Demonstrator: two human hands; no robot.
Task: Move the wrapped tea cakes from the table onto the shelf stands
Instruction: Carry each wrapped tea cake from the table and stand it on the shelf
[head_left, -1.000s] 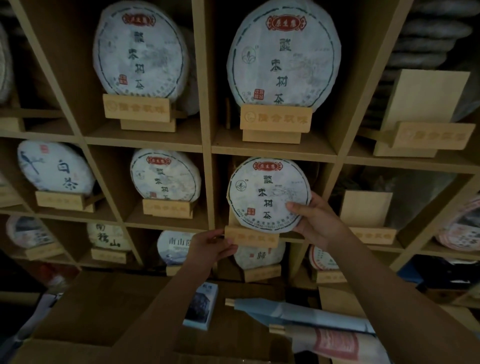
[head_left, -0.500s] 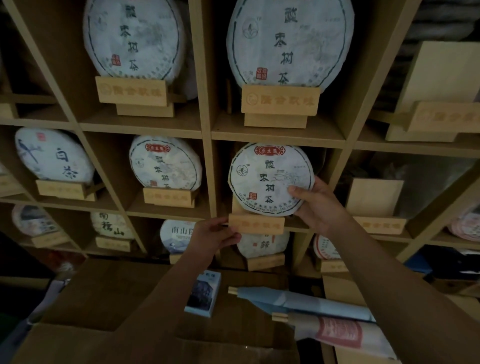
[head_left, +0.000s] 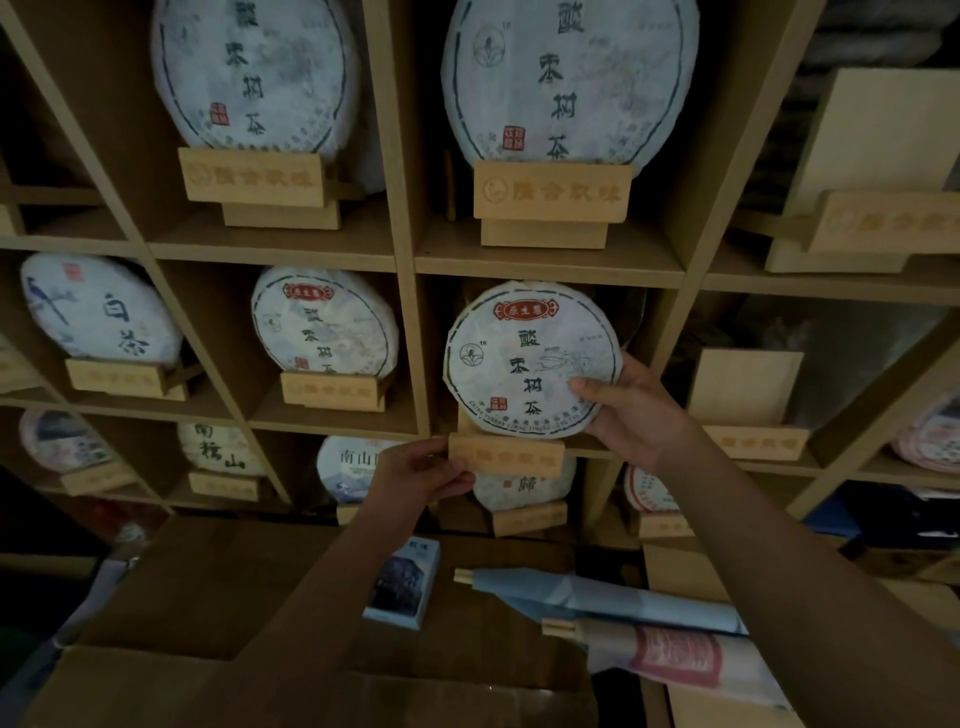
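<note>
The tea cake (head_left: 532, 358) has settled lower onto its wooden stand (head_left: 506, 456) at centre; right hand (head_left: 631, 410), at its 4 o'clock edge, pinches it; left hand (head_left: 421, 467) grips the stand's 9 o'clock end; seating step; next, release both gently.

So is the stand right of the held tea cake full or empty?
Empty: the stand shows its bare wooden backboard, with no tea cake on it.
</note>
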